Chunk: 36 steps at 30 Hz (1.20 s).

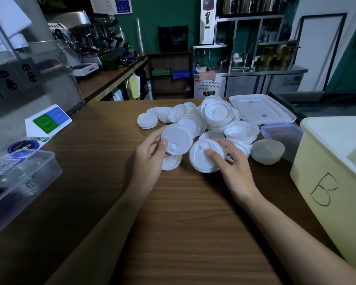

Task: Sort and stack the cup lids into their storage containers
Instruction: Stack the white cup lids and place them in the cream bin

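Lids in a short stack (201, 159) were clasped by the right hand (233, 163); a single lid (176, 138) was pinched by the left hand (149, 155), both over the bench (173, 223). A loose pile of lids (214, 116) was heaped just behind, and a yellow tub marked B (317, 161) was set at the right.

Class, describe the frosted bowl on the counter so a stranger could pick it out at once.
Start at the big pale yellow tub marked B on the right of the wooden counter. Just left of its far corner, beside the heap of white lids, sits the bowl. Unlike the flat, bright white lids, it is greyish, frosted and deep.
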{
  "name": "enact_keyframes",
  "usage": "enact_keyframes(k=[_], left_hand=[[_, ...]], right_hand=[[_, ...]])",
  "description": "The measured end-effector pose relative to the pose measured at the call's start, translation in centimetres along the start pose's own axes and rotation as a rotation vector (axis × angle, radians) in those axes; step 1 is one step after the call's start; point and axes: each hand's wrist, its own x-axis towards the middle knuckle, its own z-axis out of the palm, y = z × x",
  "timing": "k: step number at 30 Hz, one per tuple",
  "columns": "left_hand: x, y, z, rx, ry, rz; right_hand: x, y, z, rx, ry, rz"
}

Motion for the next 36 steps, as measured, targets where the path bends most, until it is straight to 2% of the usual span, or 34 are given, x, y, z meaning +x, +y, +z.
enact_keyframes(k=[6,12,17,24,29,33,36], left_hand=[[0.0,-0.1,-0.3,-0.011,-0.048,0.047],[-0.1,-0.2,-0.2,-0.056,-0.111,0.001],[-0.7,-0.2,0.9,0.025,-0.206,0.089],[-1.2,-0.2,1.9,-0.009,-0.079,-0.030],[-1.9,-0.1,2.1,0.127,-0.133,-0.072],[-1.7,0.0,1.8,0.104,-0.056,-0.036],[-1.7,0.0,1.7,0.088,-0.112,-0.002]], right_hand=[[0.2,0.1,0.0,-0.008,0.000,0.006],[0.1,0.0,0.0,-0.007,-0.007,0.026],[-0.3,-0.4,0.3,-0.009,-0.104,0.023],[-0.6,-0.8,0.4,-0.018,-0.152,0.029],[-0.4,-0.9,0.4,0.028,-0.090,0.035],[-0.4,-0.8,0.4,0.005,-0.086,0.040],[-0.6,-0.9,0.3,-0.013,-0.127,0.037]])
